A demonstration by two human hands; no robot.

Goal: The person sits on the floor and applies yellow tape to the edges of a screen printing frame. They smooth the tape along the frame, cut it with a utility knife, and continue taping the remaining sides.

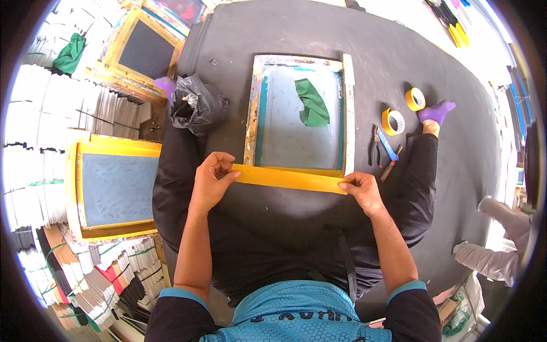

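Note:
A strip of yellow tape (290, 178) stretches level between my two hands, along the near edge of a screen printing frame (348, 114). My left hand (215, 175) pinches the strip's left end between thumb and fingers. At the other end my right hand (361, 189) grips it the same way. The frame lies flat on the dark surface in front of me, its mesh grey and its wooden sides stained with paint. On the mesh rests a crumpled green cloth (313, 104). Whether the tape touches the frame's near side, I cannot tell.
To the right lie two yellow tape rolls (393, 122), pliers (375, 149), a blue-handled tool (388, 146) and a screwdriver (391, 165). A black plastic bag (196, 108) sits at the left by my leg. Yellow-edged frames (80, 188) and paper stacks line the left. Another person's legs (487, 259) show at right.

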